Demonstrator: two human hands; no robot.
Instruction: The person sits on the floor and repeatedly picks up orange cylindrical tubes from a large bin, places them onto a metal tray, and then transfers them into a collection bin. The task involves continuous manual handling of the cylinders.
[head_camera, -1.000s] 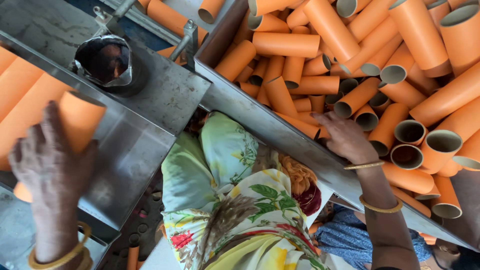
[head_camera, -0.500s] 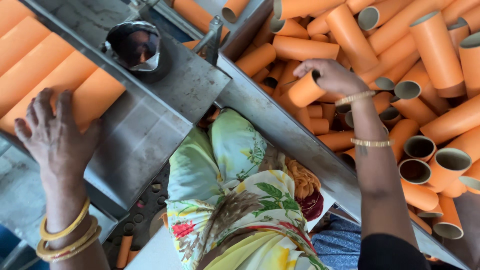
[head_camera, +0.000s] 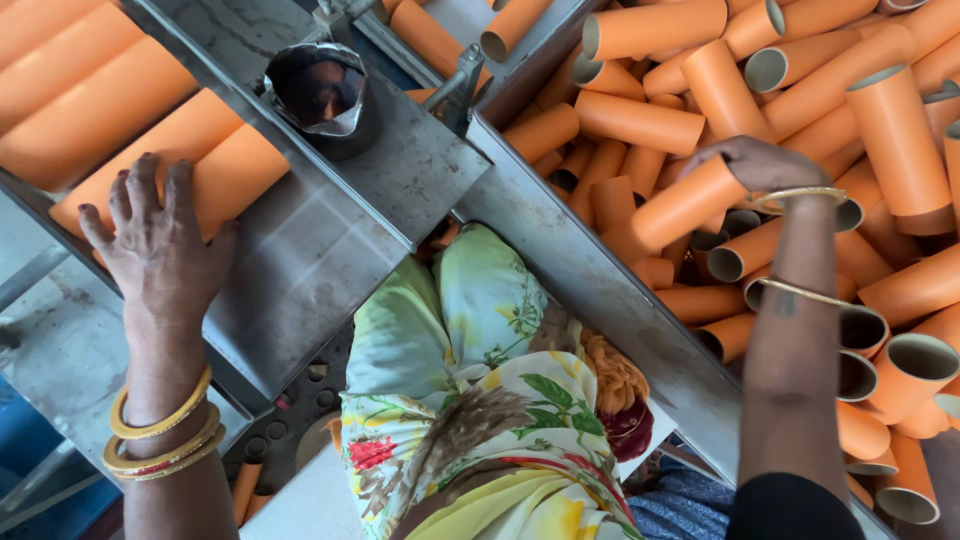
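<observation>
**binwatcher:** ok so what have your hands got hold of right now?

**me:** My right hand is over the big bin on my right, the one full of loose orange cardboard tubes. My fingers are curled round one orange tube, gripping it near its upper end. It's tilted, with the free end pointing down-left toward the bin's metal edge, and it sits above the rest of the pile. I've got thin gold bangles on that wrist, if that helps you spot it.

**binwatcher:** and the left?

**me:** My left hand isn't gripping anything. The fingers are spread wide and it's palm down, with the fingertips resting on the long orange tube lying in the steel tray on my left. The heel of the hand is down on the bare metal. So it's flat and open, just touching. There are yellow bangles stacked on that wrist too.

**binwatcher:** more tubes in that tray?

**me:** Yep, a few long ones lie side by side, running up toward the top-left corner. They look longer than the ones in the bin.

**binwatcher:** what's the dark thing up top?

**me:** A small dark round pot with crinkled foil round its rim, sitting on the steel plate between tray and bin. I can't tell what's in it. My floral cloth fills the gap below.
</observation>
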